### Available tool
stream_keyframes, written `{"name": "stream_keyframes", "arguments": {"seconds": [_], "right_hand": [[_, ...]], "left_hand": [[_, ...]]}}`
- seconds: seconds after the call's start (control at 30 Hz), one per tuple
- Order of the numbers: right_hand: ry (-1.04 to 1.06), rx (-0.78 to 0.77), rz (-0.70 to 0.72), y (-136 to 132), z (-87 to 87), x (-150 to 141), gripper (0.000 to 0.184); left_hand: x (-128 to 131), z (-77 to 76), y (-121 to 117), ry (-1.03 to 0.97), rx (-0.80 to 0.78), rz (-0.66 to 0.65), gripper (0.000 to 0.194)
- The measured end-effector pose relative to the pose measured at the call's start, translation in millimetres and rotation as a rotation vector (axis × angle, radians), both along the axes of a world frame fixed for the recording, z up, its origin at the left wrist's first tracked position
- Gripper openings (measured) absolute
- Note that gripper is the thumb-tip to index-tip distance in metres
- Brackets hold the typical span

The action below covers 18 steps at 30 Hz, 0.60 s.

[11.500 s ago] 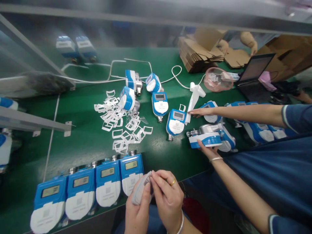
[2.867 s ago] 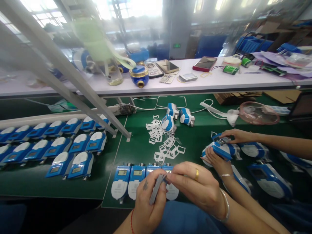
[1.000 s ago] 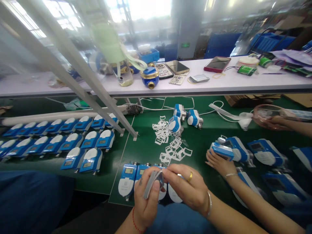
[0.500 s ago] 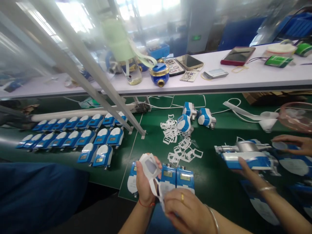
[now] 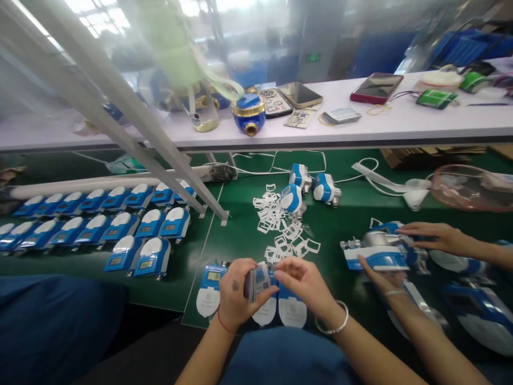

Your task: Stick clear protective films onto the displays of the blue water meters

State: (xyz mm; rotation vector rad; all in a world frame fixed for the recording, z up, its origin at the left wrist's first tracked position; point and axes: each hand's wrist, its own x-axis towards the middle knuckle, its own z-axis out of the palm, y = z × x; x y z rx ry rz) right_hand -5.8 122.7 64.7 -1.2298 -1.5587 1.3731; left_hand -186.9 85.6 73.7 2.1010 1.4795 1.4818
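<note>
My left hand is closed round a small stack of film labels, tilted so its layered edge shows. At the stack's right edge, the thumb and fingertips of my right hand come together; what they pinch is too small to make out. Below both hands, blue and white meters lie on the green bench, among them a left one and a right one; my hands partly cover those in the middle. Beyond them is a loose pile of white cut-out frames.
Rows of meters stand at left beyond slanted metal posts. Several upright meters sit behind the frames. At right, a co-worker's hands hold a meter with a metal body. A shelf with phones crosses above.
The white strip my right hand was pulling from the stack is no longer seen. My left hand has turned the stack, and my right hand has moved up to its edge.
</note>
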Motion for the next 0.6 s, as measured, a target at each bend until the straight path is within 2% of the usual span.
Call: {"name": "stream_keyframes", "arguments": {"seconds": [0.1, 0.23, 0.33, 0.4, 0.5, 0.57, 0.6], "right_hand": [[0.077, -0.149, -0.101, -36, 9.5, 2, 0.026], [0.17, -0.323, -0.244, -58, -0.2, 12, 0.03], [0.228, -0.42, -0.299, -75, -13.4, 18, 0.032], [0.207, -0.403, -0.332, -88, -23.0, 23, 0.029], [0.106, -0.346, -0.403, -107, -42.6, 40, 0.023], [0.135, -0.406, -0.46, -114, -61.1, 63, 0.02], [0.2, -0.457, -0.499, -114, -71.8, 76, 0.02]], "left_hand": [[13, -5.6, -2, 0.162, 0.055, -0.059, 0.034], [27, -20.2, -12, 0.31, 0.098, -0.158, 0.029], [37, -33.9, -22, 0.368, 0.095, -0.224, 0.023], [43, -43.9, -28, 0.383, 0.073, -0.26, 0.02], [50, -61.7, -38, 0.354, -0.018, -0.29, 0.031], [55, -76.4, -46, 0.341, -0.102, -0.29, 0.041], [58, -84.6, -51, 0.352, -0.141, -0.29, 0.04]]}}
